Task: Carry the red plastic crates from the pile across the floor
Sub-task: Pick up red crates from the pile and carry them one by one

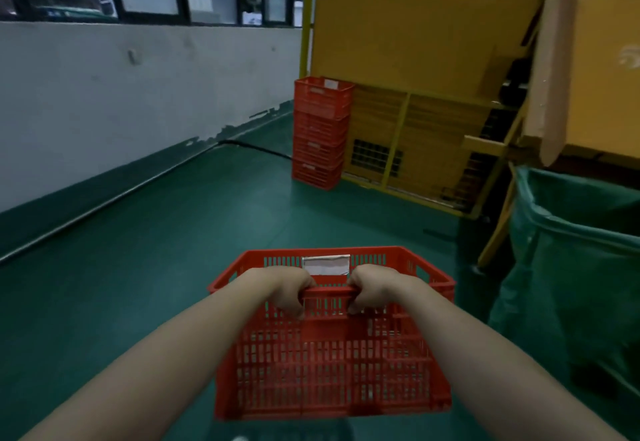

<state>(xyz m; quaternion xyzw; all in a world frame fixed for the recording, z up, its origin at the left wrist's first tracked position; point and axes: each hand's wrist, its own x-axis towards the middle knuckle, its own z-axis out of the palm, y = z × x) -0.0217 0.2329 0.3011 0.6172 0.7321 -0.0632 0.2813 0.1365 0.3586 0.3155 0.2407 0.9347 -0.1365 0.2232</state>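
Observation:
I hold a red slatted plastic crate (332, 364) in front of me, above the green floor. My left hand (287, 288) and my right hand (372, 288) both grip its near rim, fingers curled over the edge, close together. A white label sits on the crate's far inner wall. Ahead stands a pile of several red crates (320, 132), stacked upright beside a yellow frame.
A white wall (121, 94) with windows runs along the left. A yellow metal frame holding cardboard sheets (415, 111) stands ahead on the right. A green bin bag (571, 267) and cardboard boxes (588, 76) crowd the right side. A black cable (256, 147) lies on the green floor (156, 250).

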